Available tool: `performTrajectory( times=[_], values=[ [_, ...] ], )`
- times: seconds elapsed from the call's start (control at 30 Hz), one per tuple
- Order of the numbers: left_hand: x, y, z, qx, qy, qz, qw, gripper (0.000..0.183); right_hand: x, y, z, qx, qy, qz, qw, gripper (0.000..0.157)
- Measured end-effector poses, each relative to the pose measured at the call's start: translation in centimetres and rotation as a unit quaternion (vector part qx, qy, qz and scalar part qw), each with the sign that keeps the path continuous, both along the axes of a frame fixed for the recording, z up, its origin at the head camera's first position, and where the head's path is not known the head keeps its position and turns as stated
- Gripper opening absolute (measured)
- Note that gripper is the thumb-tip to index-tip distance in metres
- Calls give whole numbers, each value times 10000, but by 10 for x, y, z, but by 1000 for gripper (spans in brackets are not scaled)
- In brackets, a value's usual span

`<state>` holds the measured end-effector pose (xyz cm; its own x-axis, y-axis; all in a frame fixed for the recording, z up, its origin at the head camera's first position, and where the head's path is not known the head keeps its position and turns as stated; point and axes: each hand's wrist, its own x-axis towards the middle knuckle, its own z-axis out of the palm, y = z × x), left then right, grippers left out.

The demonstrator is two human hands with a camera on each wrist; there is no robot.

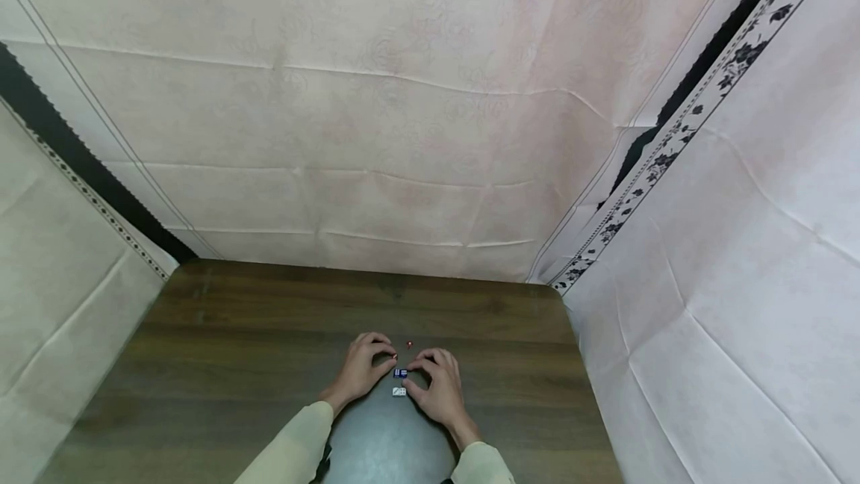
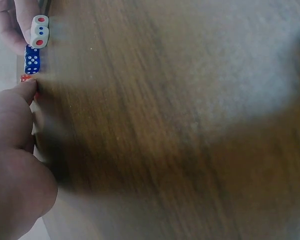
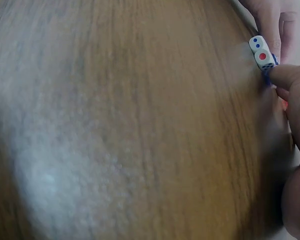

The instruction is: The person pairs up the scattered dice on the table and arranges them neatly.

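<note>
My left hand (image 1: 360,369) pinches a small red die (image 2: 36,95) between thumb and index finger, mostly covered by the fingertips. My right hand (image 1: 437,387) has thumb and index finger on the near and far sides of the right end of a pair of blue dice (image 1: 400,373), pinching the blue die there. Nearer to me, two white dice (image 1: 399,391) with red and blue pips lie side by side, just left of the right thumb. Another red die (image 1: 410,344) lies beyond the blue pair, between the hands.
A brown wood-grain table (image 1: 235,364) carries the dice. Pale cloth sheets (image 1: 403,133) hang behind it and at both sides, the right one (image 1: 739,282) with a dark floral border. A bright reflection lies on the tabletop between the forearms.
</note>
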<state>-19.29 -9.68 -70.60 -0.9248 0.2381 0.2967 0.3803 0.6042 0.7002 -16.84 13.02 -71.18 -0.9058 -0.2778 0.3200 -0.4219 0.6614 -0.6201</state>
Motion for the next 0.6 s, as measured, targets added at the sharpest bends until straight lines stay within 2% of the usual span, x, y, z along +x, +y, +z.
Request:
performTrajectory(
  times=[0.1,0.17,0.43,0.53,0.6],
  values=[
    [-1,-1,-4,19,398,0,9992,12,-1,0,0,-53,-81,-3,10000,21],
    [-1,-1,-4,25,454,6,9990,12,-1,0,1,-81,-100,-8,9999,20],
    [-2,0,3,-53,-469,99,9988,10,0,0,3,-284,-271,-9,9992,16],
    [-1,0,3,-45,-555,112,9984,11,-2,1,4,-546,-452,-61,9975,12],
    [0,1,3,-26,-496,133,9987,10,-4,2,3,-710,-405,-153,9965,10]
  ],
)
